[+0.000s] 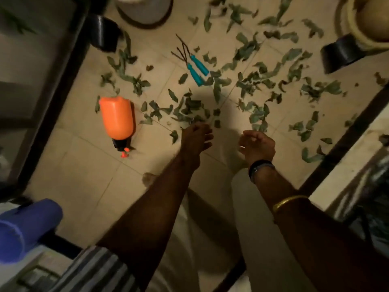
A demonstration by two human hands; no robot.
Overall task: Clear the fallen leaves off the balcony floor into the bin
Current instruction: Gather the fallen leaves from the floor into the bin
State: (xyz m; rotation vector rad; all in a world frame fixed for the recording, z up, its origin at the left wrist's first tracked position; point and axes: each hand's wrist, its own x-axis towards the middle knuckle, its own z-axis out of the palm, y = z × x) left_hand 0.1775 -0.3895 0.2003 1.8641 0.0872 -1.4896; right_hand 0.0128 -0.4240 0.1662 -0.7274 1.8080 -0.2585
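From where I watch, starting at the far left, a blue roll (25, 228) sits at about 8 o'clock of the view, clear of the work. Next, an orange spray bottle (116, 119) lies on its side on the floor (84, 175), nozzle toward me, at 9 o'clock from the left hand.

The left hand (196, 140) reaches forward and down, fingers curled at the near edge of a dense clump of leaves (189, 108). That clump lies straight at 12 o'clock from it, touching or all but touching the fingertips. Blur keeps me from saying whether any leaf is already pinched, so I cannot tell its grip for sure.

Beyond the clump, at 12 o'clock, a small hand fork with a teal handle (194, 75) lies with its long axis running from 11 to 5 o'clock, prongs away from me.

The right hand (256, 144) hangs beside the left, fingers loosely curled, holding nothing that I can see. Its nearest leaves (257, 118) lie at 12 o'clock, near but apart from it; the rest fan out across the tiles toward 1 and 2 o'clock.

I judge the left hand nearer its pile, so the gather should start there. I see no bin I can be sure of, and most of the floor is not yet cleared.
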